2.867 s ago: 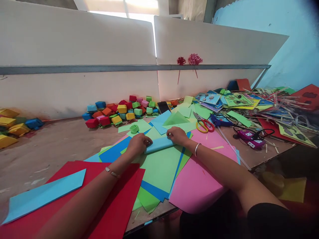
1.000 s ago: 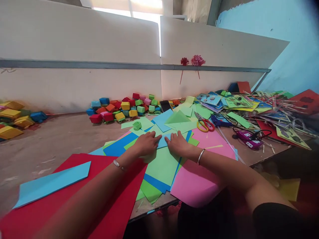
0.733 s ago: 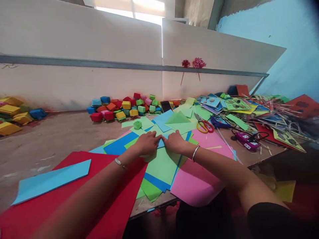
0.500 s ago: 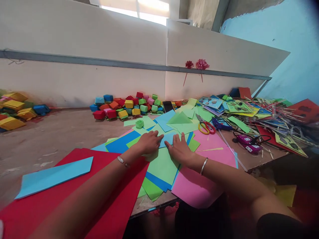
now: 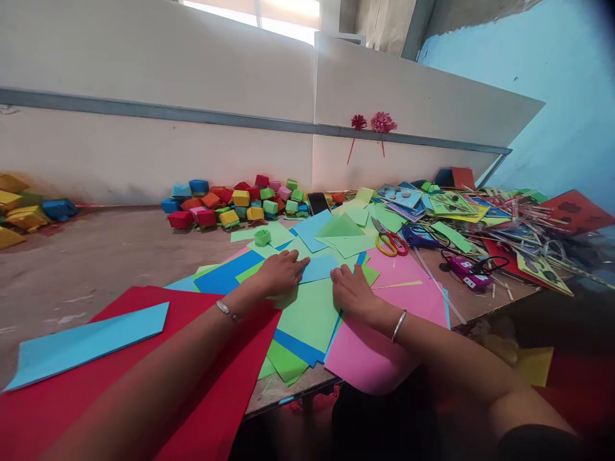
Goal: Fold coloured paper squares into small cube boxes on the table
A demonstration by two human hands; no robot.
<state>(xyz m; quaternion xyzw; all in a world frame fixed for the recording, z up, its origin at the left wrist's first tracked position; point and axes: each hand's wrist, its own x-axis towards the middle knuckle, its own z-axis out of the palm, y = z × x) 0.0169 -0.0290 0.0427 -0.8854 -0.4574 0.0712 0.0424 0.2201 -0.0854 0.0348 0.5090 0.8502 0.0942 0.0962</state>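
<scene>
1. Light-blue paper (image 5: 321, 267) lies between the two hands, well in from the near edge of the bench (image 5: 125, 250), on top of a pale-green sheet (image 5: 307, 317).
2. Its long axis seems to run from one hand to the other, roughly along the bench's near edge; the left end is partly hidden, so its full length cannot be told.
3. Left hand (image 5: 283, 274) is the nearer: its index finger reaches over the paper's left end, the paper lying to its right. Whether thumb and fingers grip anything cannot be told.
4. Right hand (image 5: 353, 291) is palm down just beside the right end, its bent fingers slightly apart and clamped on nothing visible; contact with the paper is unclear. From here the paper lies to the left.
5. Scissors (image 5: 391, 242) rest beyond the right hand, towards the bench's back edge, well apart from the paper.
</scene>
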